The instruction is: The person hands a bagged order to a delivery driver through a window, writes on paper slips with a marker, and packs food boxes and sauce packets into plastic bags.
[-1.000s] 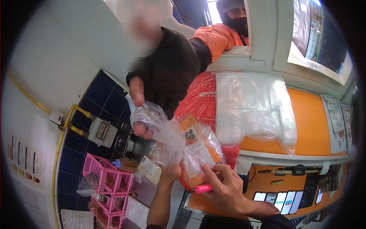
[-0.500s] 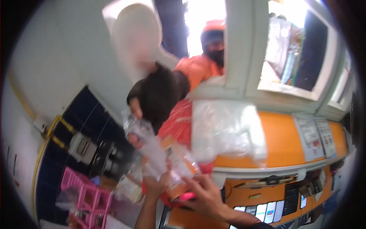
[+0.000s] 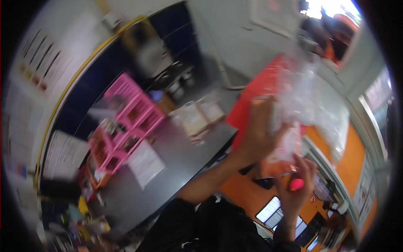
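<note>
My left hand (image 3: 259,132) is closed on an orange and white package (image 3: 283,147) inside a clear plastic bag (image 3: 300,84). Lower down, my right hand (image 3: 297,182) is at the package's bottom edge, with its fingers round a pink marker (image 3: 296,184). The bag's upper part stretches toward the window, where the other person's dark-sleeved arm (image 3: 315,33) reaches in. Blur hides whether that person's hand touches the bag. A red plastic-wrapped bundle (image 3: 252,94) lies behind my left hand.
Clear plastic bags (image 3: 333,113) are stacked on the orange counter (image 3: 351,153). Several phones (image 3: 268,210) lie on the desk below. To the left, a metal table (image 3: 168,151) holds pink baskets (image 3: 134,109) and wrapped cream packages (image 3: 197,115). A gas pipe (image 3: 79,71) runs along the wall.
The view has swung left and down, bringing the metal table into sight. The bagged package remains in my hands. The other person's hand, clearly on the bag before, is now blurred near the window.
</note>
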A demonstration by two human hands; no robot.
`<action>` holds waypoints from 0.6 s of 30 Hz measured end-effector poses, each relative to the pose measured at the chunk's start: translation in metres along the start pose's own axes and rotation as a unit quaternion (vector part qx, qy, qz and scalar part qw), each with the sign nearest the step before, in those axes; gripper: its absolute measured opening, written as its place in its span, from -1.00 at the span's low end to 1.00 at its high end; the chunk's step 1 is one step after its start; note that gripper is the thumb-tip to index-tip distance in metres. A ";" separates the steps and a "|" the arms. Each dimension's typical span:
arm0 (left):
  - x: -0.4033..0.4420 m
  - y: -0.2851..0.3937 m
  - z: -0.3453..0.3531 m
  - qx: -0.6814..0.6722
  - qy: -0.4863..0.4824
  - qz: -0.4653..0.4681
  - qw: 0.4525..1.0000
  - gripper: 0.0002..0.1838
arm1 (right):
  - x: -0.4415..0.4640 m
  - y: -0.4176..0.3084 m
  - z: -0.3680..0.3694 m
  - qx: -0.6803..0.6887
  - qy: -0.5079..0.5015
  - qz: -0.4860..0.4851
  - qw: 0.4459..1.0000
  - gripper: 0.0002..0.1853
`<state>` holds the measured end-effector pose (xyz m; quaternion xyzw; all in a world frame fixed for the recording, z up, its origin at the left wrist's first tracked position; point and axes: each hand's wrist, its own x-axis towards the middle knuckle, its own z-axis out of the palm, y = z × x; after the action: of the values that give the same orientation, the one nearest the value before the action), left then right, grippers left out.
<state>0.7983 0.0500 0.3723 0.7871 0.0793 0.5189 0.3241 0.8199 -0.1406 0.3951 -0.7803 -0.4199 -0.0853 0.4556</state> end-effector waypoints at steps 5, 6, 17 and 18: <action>-0.003 0.022 -0.003 -0.146 0.013 -0.114 0.983 -0.45 | -0.016 -0.001 0.003 0.002 0.006 -0.026 1.000 -0.40; -0.006 0.027 -0.010 -0.132 0.026 -0.121 0.983 -0.45 | -0.022 -0.006 0.000 0.037 0.001 0.029 0.999 -0.44; -0.095 0.008 -0.066 -0.123 0.069 -0.175 0.974 -0.44 | -0.068 0.001 0.022 0.147 -0.146 0.064 0.976 -0.61; -0.105 0.010 -0.087 -0.138 0.041 -0.203 0.969 -0.43 | -0.069 -0.002 0.022 0.101 -0.179 0.004 0.979 -0.60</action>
<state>0.6732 0.0313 0.3200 0.6804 0.1777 0.4798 0.5247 0.7690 -0.1624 0.3482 -0.7346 -0.4977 0.1002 0.4501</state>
